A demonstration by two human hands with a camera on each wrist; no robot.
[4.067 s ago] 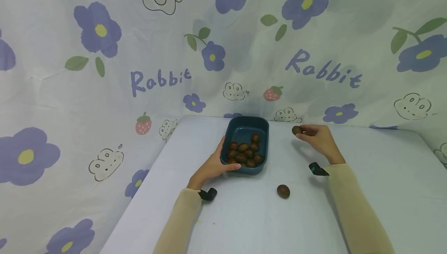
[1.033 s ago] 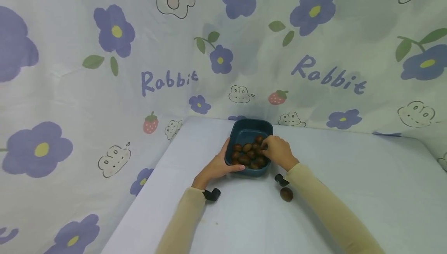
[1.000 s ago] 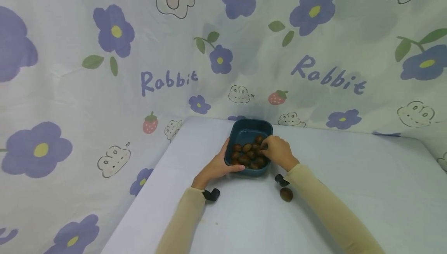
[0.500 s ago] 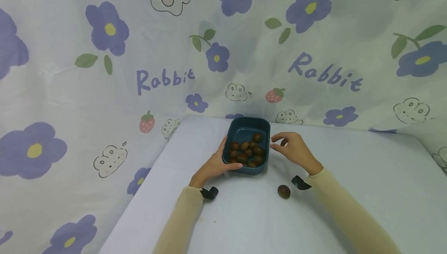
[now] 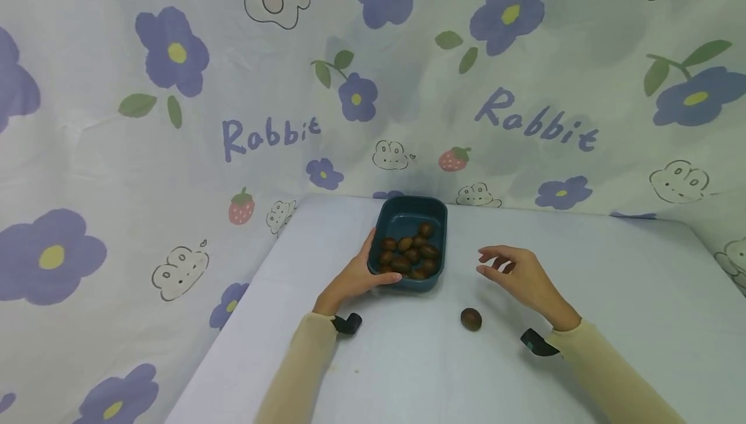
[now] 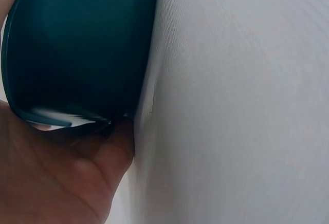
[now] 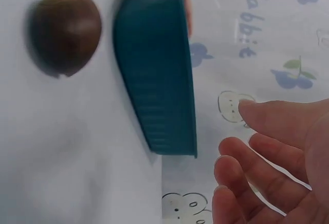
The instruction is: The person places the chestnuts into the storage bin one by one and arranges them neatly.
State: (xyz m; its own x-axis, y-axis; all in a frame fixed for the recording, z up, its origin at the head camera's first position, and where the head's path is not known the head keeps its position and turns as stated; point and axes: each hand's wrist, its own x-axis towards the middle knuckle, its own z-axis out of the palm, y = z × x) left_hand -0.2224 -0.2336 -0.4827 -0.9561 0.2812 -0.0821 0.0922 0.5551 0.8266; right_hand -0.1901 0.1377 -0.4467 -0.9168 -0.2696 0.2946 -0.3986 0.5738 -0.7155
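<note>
My left hand [image 5: 352, 278] grips the dark teal box [image 5: 408, 285] at its near left corner, thumb along the front edge and fingers down the left side. Several glossy brown egg-shaped pieces [image 5: 400, 263] lie inside, mostly in its nearer half. To the right of the box, my right hand [image 5: 524, 278] hovers over the table with nothing between its loosely bent fingers. A single brown egg-shaped piece [image 5: 471, 319] rests on the white cloth, nearer to me and left of that hand. The right wrist view shows this piece [image 7: 67, 31] large beside the box [image 7: 154, 70].
A white cloth covers the table [image 5: 408, 372]. Behind it hangs a patterned curtain [image 5: 408, 120] with purple flowers and rabbits, meeting the table just past the box. Dark wrist cameras [image 5: 348, 323] sit under both wrists.
The right hand held a brown piece to the box's right, then reached into the box. It has since come out without it and drawn back right and nearer. The left hand keeps its grip.
</note>
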